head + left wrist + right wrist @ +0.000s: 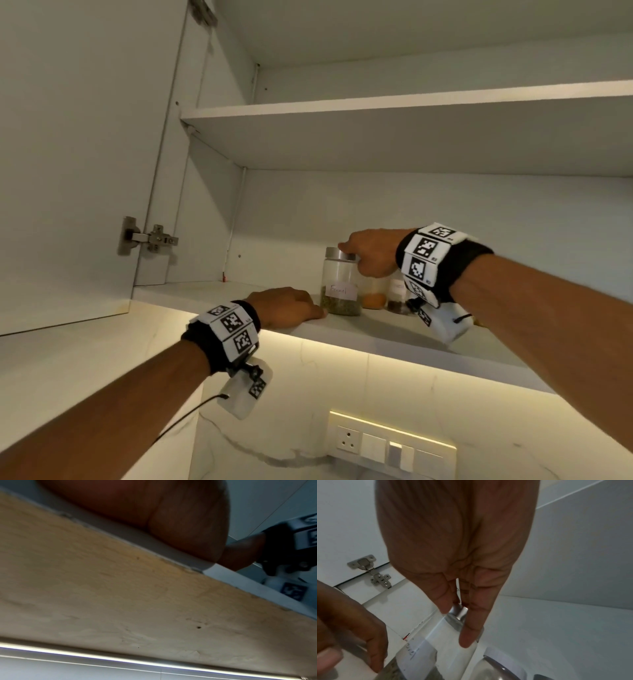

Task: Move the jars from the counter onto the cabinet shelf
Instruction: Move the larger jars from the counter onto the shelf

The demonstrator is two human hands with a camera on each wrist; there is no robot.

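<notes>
Right hand (368, 255) pinches the clear glass jar's (340, 282) steel lid near the shelf's (394, 334) front edge, left hand (291, 306) resting flat; glass looks slick and breakable, so grip the body.

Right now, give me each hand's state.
Left hand: open, holding nothing, resting on the shelf edge.
Right hand: gripping the fennel jar by its lid.

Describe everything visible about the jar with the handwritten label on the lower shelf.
The labelled jar is clear, glass by the look of it, with a silver metal lid and a white label whose writing seems to read "Fennel". Greenish seeds fill its bottom part. It stands upright near the front of the lower shelf, leftmost of the jars there. The right hand holds it at the lid; the left hand rests on the shelf beside it.
</notes>
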